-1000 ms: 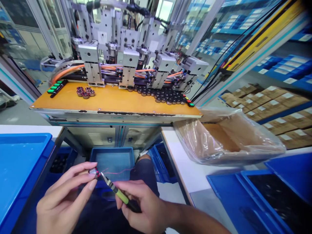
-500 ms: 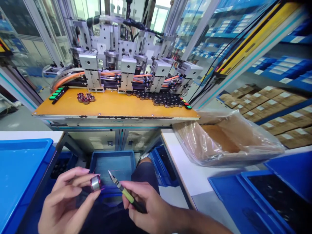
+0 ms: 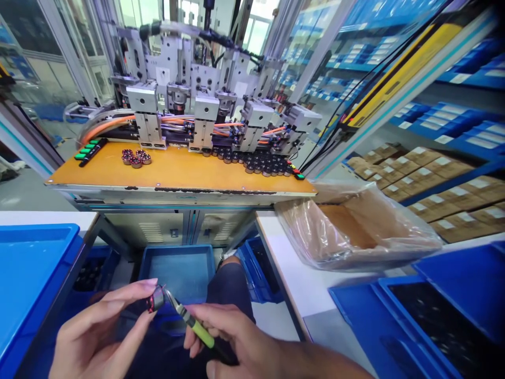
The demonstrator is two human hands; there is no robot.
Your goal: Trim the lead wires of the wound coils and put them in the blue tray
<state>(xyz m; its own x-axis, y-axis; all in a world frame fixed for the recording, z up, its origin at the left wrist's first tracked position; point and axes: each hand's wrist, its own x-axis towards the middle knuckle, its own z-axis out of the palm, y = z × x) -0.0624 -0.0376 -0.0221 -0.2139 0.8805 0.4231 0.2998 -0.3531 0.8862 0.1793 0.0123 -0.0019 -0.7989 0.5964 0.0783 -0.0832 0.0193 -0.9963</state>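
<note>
My left hand (image 3: 104, 329) is closed in a pinch on a small motor part (image 3: 155, 299), a short metal cylinder with pinkish-red windings at its edge. Thumb and fingertips cover much of its outline. My right hand (image 3: 232, 337) is wrapped round fine-nosed pliers (image 3: 201, 332) with green and black handles. Their pointed metal tip is right beside the motor part's right side; whether it touches is too small to tell. Both hands are above my lap, with a blue tray (image 3: 177, 252) low beyond them.
Ahead stands a press machine (image 3: 205, 113) over an orange worktop (image 3: 177, 176). Several similar wound parts (image 3: 136, 159) sit on its left, dark round parts (image 3: 260, 160) on its right. A plastic-lined carton (image 3: 347, 226) is at right; blue trays (image 3: 39, 252) flank me.
The pliers have moved left, bringing their tip up to the motor part. My left hand has turned the part, so its reddish edge now faces lower left. The view has shifted slightly.
</note>
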